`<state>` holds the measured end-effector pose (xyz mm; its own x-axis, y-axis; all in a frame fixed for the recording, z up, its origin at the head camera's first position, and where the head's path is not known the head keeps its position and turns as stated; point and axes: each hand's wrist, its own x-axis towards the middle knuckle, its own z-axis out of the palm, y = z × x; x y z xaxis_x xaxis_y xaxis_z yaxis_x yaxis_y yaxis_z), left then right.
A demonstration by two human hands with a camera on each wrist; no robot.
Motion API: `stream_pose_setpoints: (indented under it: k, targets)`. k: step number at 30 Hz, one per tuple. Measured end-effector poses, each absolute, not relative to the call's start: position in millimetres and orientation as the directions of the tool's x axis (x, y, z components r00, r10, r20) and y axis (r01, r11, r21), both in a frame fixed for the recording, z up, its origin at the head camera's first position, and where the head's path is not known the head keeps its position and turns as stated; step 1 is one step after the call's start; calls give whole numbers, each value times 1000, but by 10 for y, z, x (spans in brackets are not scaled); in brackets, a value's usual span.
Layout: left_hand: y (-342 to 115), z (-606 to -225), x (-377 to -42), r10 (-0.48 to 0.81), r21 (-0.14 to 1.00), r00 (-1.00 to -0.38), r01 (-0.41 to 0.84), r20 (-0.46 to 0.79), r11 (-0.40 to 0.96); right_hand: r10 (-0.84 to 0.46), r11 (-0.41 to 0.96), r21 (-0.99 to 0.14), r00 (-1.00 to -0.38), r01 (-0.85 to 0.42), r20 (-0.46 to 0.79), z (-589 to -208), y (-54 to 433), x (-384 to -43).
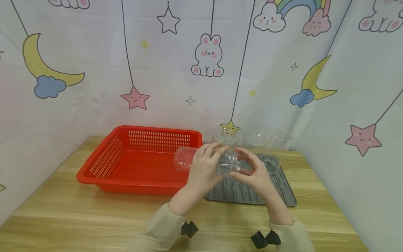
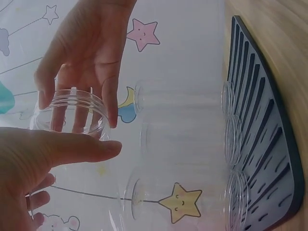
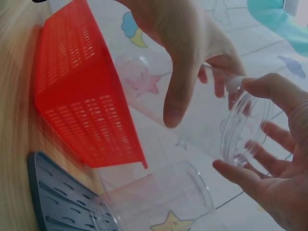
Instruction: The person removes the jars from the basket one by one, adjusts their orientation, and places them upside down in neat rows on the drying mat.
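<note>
A clear plastic jar is held on its side between both hands, its threaded mouth facing right. My left hand grips the body from above, its thumb stretched along the wall in the left wrist view. At the mouth, the curled fingers of my right hand span the ring, and the right wrist view shows thumb and fingertips at the threaded rim. Behind the hands, three more clear jars stand on a grey ribbed mat, their ringed ends down in the left wrist view.
To the left, a red slotted basket sits on the wooden table, its right end close to the mat. The standing jars line the mat's back part. A printed cloth hangs behind and along the sides.
</note>
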<state>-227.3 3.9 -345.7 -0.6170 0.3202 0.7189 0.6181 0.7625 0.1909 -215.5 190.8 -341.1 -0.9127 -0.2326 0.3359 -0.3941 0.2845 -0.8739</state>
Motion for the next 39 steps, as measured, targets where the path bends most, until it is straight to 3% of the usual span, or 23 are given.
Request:
stream_pose_setpoints:
  k: [5,9,15,22,27,32,39]
  targets:
    - [-9,-3439,-2294,322,256,-654,629,684,734,-211,269,-877,-913,-399,350,-3398,1930,-2146]
    - [-100,-3403,-2342,240,436,-706,630,667,642,-163,223,-890,-915,-398,368,-3358,1975,-2133]
    - [-259,-3386,-2435,-5,728,-787,568,617,383,-79,130,-900,-909,-416,409,-3317,2050,-2139]
    - [-372,-3415,-2555,-127,929,-925,365,357,-51,-9,6,-882,-882,-471,471,-3324,2066,-2149]
    - [-388,-3435,-2609,-77,888,-970,241,229,-392,22,-87,-846,-850,-526,527,-3323,2013,-2132]
    - [-363,-3444,-2598,1,733,-979,152,204,-663,51,-150,-820,-832,-553,552,-3342,1941,-2117]
    - [-277,-3467,-2528,161,556,-961,-8,226,-831,29,-147,-811,-822,-566,568,-3393,1876,-2114]
